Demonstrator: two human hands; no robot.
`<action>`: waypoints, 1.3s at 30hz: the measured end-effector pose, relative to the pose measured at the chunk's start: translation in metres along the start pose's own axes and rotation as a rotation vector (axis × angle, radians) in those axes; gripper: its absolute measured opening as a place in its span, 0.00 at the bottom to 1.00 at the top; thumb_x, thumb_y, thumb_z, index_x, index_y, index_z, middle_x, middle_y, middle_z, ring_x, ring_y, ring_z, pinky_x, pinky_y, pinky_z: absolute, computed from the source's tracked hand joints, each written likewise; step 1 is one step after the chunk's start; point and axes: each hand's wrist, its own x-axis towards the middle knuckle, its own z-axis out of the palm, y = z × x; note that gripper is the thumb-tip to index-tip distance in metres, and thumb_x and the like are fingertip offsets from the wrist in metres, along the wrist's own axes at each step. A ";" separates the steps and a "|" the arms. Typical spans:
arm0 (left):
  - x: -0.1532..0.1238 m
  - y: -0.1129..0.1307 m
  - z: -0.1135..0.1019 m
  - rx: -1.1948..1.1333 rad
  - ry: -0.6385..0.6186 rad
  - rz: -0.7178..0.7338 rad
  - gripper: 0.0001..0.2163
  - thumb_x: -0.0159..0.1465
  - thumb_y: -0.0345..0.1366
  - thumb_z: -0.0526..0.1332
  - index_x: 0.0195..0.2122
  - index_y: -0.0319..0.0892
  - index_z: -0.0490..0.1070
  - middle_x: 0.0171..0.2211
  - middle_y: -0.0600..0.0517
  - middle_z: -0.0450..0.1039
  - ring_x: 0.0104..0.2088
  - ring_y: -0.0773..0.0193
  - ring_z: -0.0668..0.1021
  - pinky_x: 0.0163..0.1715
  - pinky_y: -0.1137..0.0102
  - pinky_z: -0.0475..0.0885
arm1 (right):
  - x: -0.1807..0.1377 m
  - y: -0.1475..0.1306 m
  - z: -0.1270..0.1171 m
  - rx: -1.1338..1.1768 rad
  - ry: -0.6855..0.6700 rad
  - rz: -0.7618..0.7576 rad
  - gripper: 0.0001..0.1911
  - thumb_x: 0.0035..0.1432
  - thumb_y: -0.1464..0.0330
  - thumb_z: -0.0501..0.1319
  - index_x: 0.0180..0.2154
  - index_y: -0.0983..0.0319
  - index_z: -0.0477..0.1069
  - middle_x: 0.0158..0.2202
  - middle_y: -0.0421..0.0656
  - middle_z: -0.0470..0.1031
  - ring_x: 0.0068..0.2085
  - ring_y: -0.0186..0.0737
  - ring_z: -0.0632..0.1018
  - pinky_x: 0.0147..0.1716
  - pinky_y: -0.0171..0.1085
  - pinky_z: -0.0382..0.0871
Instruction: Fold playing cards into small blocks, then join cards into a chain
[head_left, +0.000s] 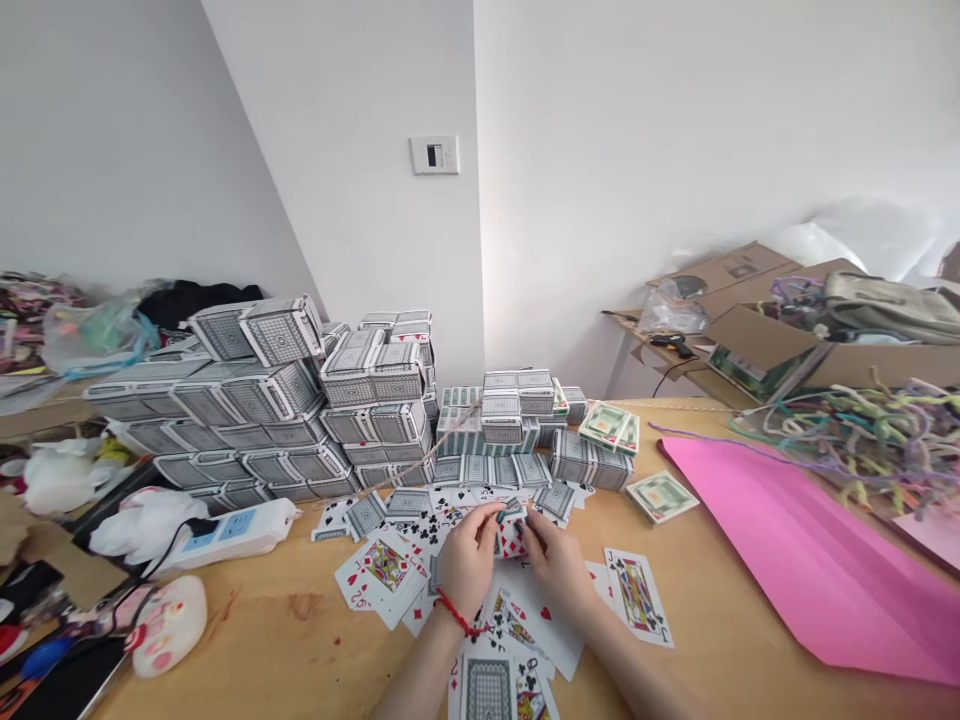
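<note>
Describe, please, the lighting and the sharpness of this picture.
Head view: soft light, the left wall greyer than the right wall; the jack card reads clearly; the card stack held by left hand and right hand shows red pips, finer detail unclear.

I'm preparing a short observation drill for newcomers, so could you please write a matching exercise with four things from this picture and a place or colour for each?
Things:
1. Loose playing cards
2. Bracelet
3. Power strip
4. Paper sheet

Places or colours:
A. White with blue
B. On the wrist of the left hand
C. Bright pink
D. Scattered mid-table

Pairs: 1-D, 2-B, 3-A, 4-C.
</note>
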 end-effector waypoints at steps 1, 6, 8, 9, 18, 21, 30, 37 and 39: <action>0.000 0.000 0.000 0.010 -0.014 0.022 0.11 0.59 0.35 0.52 0.38 0.45 0.71 0.37 0.50 0.74 0.35 0.62 0.75 0.35 0.67 0.71 | 0.001 0.000 -0.002 0.035 0.000 0.008 0.16 0.57 0.62 0.46 0.38 0.61 0.68 0.28 0.45 0.74 0.29 0.41 0.73 0.28 0.35 0.62; 0.002 0.003 -0.004 0.004 -0.032 0.075 0.09 0.58 0.31 0.53 0.35 0.44 0.71 0.36 0.50 0.70 0.37 0.62 0.73 0.36 0.67 0.71 | 0.004 -0.001 -0.008 0.345 -0.002 0.110 0.17 0.55 0.57 0.50 0.32 0.61 0.69 0.26 0.43 0.72 0.29 0.42 0.72 0.30 0.36 0.63; 0.003 0.005 -0.005 -0.003 -0.064 0.090 0.09 0.58 0.30 0.53 0.36 0.44 0.72 0.36 0.49 0.70 0.38 0.62 0.73 0.38 0.65 0.70 | 0.005 -0.003 -0.010 0.523 -0.013 0.193 0.17 0.52 0.54 0.53 0.26 0.61 0.67 0.21 0.40 0.68 0.25 0.39 0.69 0.25 0.35 0.61; 0.002 0.006 -0.005 -0.003 -0.082 0.099 0.10 0.58 0.30 0.53 0.37 0.45 0.72 0.36 0.49 0.70 0.38 0.62 0.73 0.39 0.65 0.70 | 0.005 -0.004 -0.011 0.615 -0.021 0.241 0.17 0.51 0.53 0.54 0.25 0.61 0.65 0.20 0.38 0.67 0.23 0.37 0.68 0.23 0.34 0.60; 0.000 0.014 -0.002 -0.006 -0.080 0.140 0.09 0.57 0.29 0.54 0.35 0.45 0.71 0.35 0.50 0.71 0.38 0.62 0.73 0.40 0.65 0.70 | 0.003 -0.011 -0.010 1.149 -0.233 0.438 0.14 0.51 0.55 0.55 0.31 0.60 0.66 0.26 0.42 0.71 0.27 0.39 0.72 0.25 0.36 0.64; -0.001 0.012 0.000 -0.033 -0.067 0.107 0.08 0.58 0.30 0.53 0.35 0.44 0.70 0.37 0.49 0.69 0.38 0.63 0.73 0.36 0.67 0.71 | 0.004 -0.013 -0.007 1.218 -0.361 0.445 0.18 0.52 0.54 0.53 0.35 0.62 0.67 0.25 0.43 0.72 0.28 0.40 0.73 0.26 0.37 0.65; -0.005 0.019 -0.001 -0.037 -0.038 0.133 0.03 0.57 0.30 0.54 0.29 0.42 0.66 0.33 0.51 0.66 0.34 0.63 0.72 0.34 0.69 0.69 | 0.004 -0.015 -0.011 1.195 -0.302 0.406 0.16 0.52 0.56 0.55 0.29 0.63 0.70 0.25 0.43 0.73 0.27 0.38 0.73 0.28 0.36 0.65; -0.004 0.010 0.001 -0.102 0.024 0.099 0.03 0.59 0.33 0.53 0.30 0.42 0.64 0.33 0.50 0.67 0.33 0.63 0.73 0.33 0.69 0.69 | 0.006 -0.017 -0.018 1.192 -0.373 0.456 0.18 0.53 0.56 0.53 0.30 0.64 0.71 0.26 0.46 0.73 0.27 0.39 0.73 0.26 0.37 0.66; -0.002 0.004 -0.001 -0.108 0.084 0.070 0.03 0.60 0.34 0.52 0.32 0.42 0.63 0.32 0.50 0.67 0.32 0.64 0.73 0.32 0.70 0.69 | 0.007 -0.017 -0.017 1.209 -0.362 0.437 0.19 0.53 0.56 0.53 0.32 0.64 0.71 0.27 0.47 0.74 0.28 0.41 0.74 0.28 0.38 0.66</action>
